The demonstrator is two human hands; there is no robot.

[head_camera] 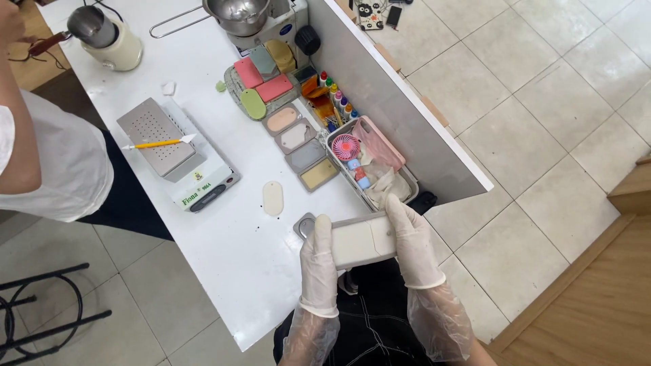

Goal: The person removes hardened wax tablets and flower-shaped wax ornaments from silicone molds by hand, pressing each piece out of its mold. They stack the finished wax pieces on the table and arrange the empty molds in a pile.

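Observation:
Both my hands wear thin clear gloves. My left hand point(317, 266) and my right hand point(412, 245) grip the two ends of a pale grey rectangular mould point(361, 240), holding it level over the near edge of the white table point(230, 244). A small grey metal piece point(305, 224) lies on the table just beyond my left thumb. A cream oval slab point(272, 198) rests a little farther out.
A row of grey trays with coloured fills point(300, 146) lies mid-table beside a white basket point(370, 168) holding a pink fan. Coloured blocks point(263, 83), small bottles, a perforated metal machine point(178, 153) with a yellow tool, a pot and a grinder stand farther off. Another person's arm point(20, 129) is at left.

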